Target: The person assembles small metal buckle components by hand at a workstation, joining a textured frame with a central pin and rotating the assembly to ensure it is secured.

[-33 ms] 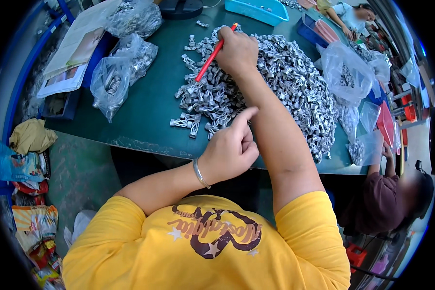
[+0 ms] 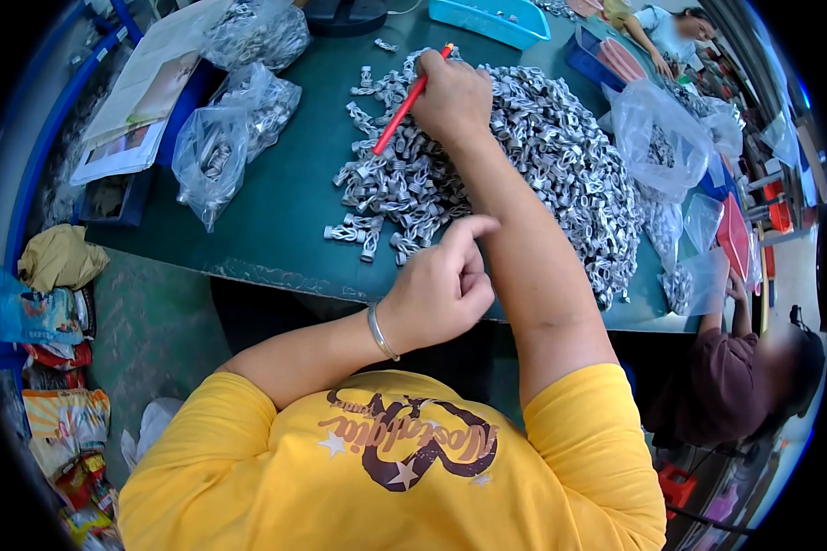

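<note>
My right hand (image 2: 454,96) is closed around a slim red pen (image 2: 401,117) at the far side of a pile of small grey metal parts with looped ends (image 2: 560,156). The pen slants down and to the left, over the pile's left part. My left hand (image 2: 439,286) holds nothing; its index finger reaches out to touch my right forearm (image 2: 524,230), and its other fingers are curled. A few of the grey parts (image 2: 354,235) lie loose at the pile's near left edge.
Clear bags of metal parts (image 2: 213,156) and papers (image 2: 138,110) lie on the green table (image 2: 289,216) at left. A turquoise tray (image 2: 487,26) stands at the back. More bags (image 2: 662,138) lie at right, near a seated person (image 2: 726,381); another person (image 2: 666,37) works far right.
The tip of my left index finger has shifted slightly right and down along my right forearm. My right hand and the pen stay almost in place.
</note>
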